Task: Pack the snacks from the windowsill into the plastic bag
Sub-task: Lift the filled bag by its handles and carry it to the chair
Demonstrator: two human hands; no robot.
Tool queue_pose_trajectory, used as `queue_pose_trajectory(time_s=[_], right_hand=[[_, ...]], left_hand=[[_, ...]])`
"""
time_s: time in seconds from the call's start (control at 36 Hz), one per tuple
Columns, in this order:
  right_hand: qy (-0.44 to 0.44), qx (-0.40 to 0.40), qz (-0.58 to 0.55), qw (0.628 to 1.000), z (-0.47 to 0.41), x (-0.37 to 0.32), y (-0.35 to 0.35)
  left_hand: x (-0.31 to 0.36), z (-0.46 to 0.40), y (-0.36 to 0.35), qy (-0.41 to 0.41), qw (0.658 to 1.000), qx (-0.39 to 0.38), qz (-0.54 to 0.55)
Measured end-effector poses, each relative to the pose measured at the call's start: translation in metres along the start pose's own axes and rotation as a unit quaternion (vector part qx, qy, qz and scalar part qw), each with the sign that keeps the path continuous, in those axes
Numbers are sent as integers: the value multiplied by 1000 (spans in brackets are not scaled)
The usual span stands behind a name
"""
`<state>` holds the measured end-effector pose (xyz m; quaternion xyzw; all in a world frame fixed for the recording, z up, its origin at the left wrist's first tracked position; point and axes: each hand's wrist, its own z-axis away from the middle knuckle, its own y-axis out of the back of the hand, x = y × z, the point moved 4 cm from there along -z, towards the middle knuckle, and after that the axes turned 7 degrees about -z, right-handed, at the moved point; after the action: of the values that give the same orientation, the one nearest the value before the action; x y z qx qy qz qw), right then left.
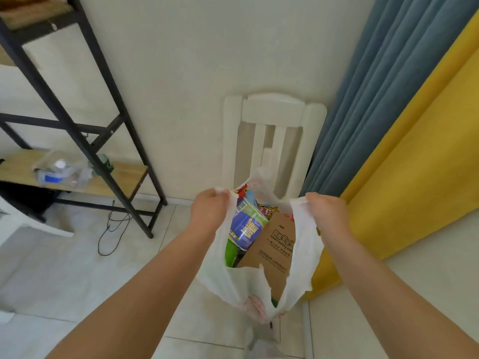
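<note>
A white plastic bag (243, 283) hangs in front of me, held up by both handles with its mouth pulled wide. My left hand (208, 212) grips the left handle; my right hand (328, 215) grips the right handle. Inside the bag stand a blue and green snack packet (246, 226), a brown cardboard box (276, 246) with printed text, and a red and yellow packet (267, 209) behind them. The bag's bottom is hidden by its own folds.
A white wooden chair (274, 130) stands against the wall just behind the bag. A black metal rack (85, 130) with a wooden shelf stands on the left, a cable (111, 229) trailing on the floor. Blue (383, 94) and yellow curtains (420, 156) hang on the right, above a pale ledge (404, 278).
</note>
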<state>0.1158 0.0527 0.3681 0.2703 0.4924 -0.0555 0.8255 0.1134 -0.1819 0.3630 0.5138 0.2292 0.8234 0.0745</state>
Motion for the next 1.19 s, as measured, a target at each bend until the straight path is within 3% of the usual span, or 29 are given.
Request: queue_pose_trajectory(time_s=[0.22,0.36,0.47,0.64,0.89,1.08,1.19], right_hand=[[-33,-40,-15,999,-97,-29,-17],[10,-74,19,997,-152,-43,-22],[-32,-42,27,998,-178,-47,-26],[-30,-43,65,997,-211,-47,-37],[-57,-30,121,991,-236,5,-54],[-35,-24,137,990,-232,6,-54],[-15,-53,138,989,-222,9,-52]], left_hand=[[44,-73,-45,29,999,21,-14],[64,-110,-72,58,998,32,-21],[73,-134,-90,57,998,27,-27],[91,-159,-131,2,994,-11,-110],[78,-167,-183,-62,974,-93,-196],[66,-172,-192,-76,966,-94,-229],[55,-168,-196,-90,929,-118,-339]])
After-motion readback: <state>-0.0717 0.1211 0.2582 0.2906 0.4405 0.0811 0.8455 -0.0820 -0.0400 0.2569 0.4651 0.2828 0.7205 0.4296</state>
